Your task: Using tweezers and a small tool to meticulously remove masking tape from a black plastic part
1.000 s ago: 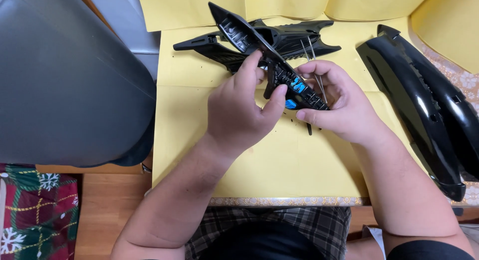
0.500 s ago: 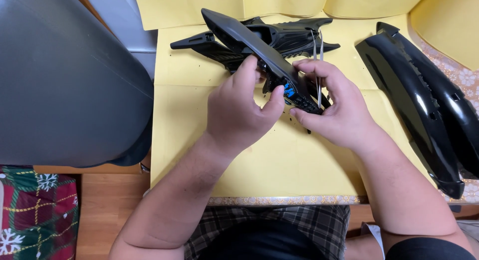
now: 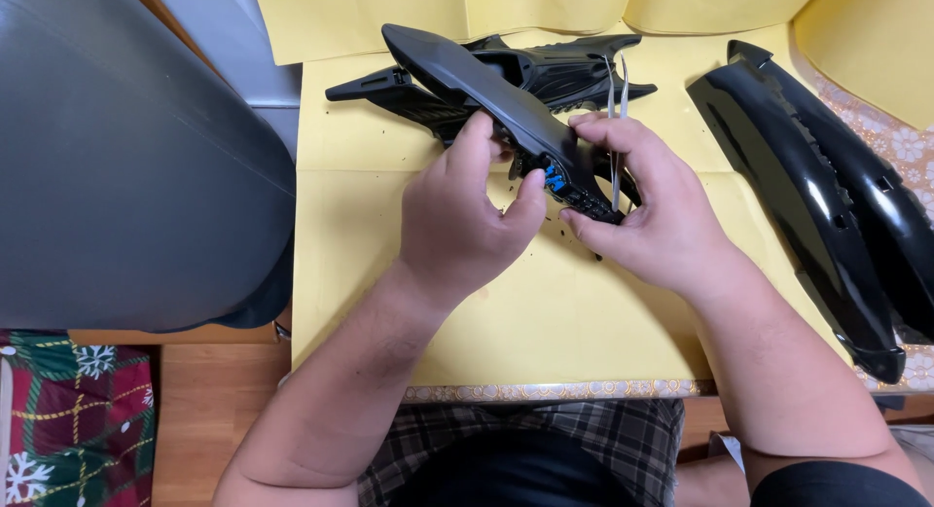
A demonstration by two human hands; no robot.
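Bright, even indoor light; soft shadows under the hands; glossy sheen on black plastic; sharp focus

Four black plastic panels (image 3: 506,98), two hands (image 3: 467,225), one tweezers (image 3: 616,127).

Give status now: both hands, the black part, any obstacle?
Both hands grip long black panel, blue connector showing. Tweezers in right hand. Nothing blocking.

A single head-worn camera is looking steeply down from above the person's lap, facing forward over the near edge of the bench (image 3: 545,390). It is sitting close, with the left hand (image 3: 462,225) and right hand (image 3: 652,215) filling the middle of the frame. No second view is sharing the scene.
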